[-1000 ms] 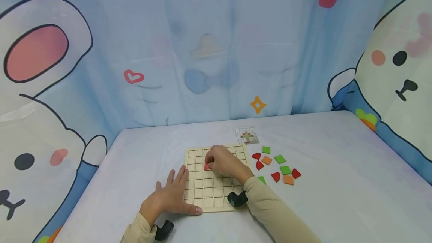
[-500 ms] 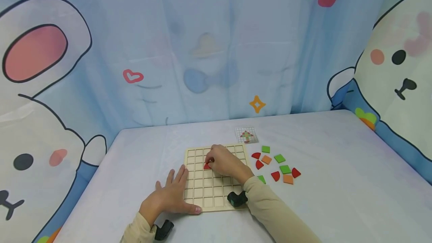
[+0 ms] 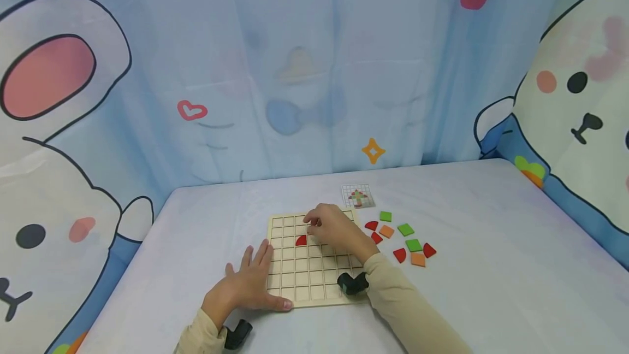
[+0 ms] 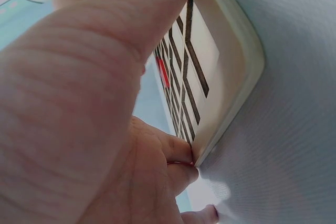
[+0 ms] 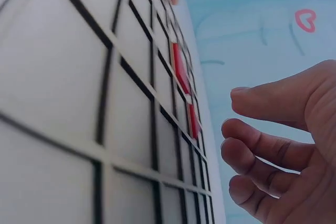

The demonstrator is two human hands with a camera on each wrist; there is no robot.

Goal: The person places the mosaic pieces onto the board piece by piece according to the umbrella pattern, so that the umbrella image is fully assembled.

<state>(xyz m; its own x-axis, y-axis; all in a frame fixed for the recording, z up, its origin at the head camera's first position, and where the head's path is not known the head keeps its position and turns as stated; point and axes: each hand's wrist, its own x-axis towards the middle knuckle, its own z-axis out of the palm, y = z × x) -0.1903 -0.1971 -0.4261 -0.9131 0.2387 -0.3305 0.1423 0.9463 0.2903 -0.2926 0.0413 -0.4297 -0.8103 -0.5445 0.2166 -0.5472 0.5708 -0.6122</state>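
Note:
A pale wooden grid board (image 3: pixel 289 283) lies on the table. My left hand (image 3: pixel 248 285) spreads along its left side, fingertips at the left edge and thumb at the near-left corner. Just above the board's far half, my right hand (image 3: pixel 336 228) holds nothing, its thumb and fingers apart and loosely bent. One red quarter-circle tile (image 3: pixel 301 240) lies on the grid left of the right fingertips. In the right wrist view two red tiles show on the grid, a longer red tile (image 5: pixel 180 69) and a shorter red tile (image 5: pixel 193 120); the right hand hides one in the head view.
Right of the board lie loose tiles: green squares (image 3: pixel 405 229), orange squares (image 3: pixel 418 259) and red quarter-circles (image 3: pixel 399 255). Behind the board is a small pattern card (image 3: pixel 357 196). A blue cartoon curtain (image 3: pixel 304 70) hangs behind the table (image 3: pixel 491 234).
My right hand has let go of the red tile and lifted away, up and to the right. The tile stays on the grid. My left hand has kept its place.

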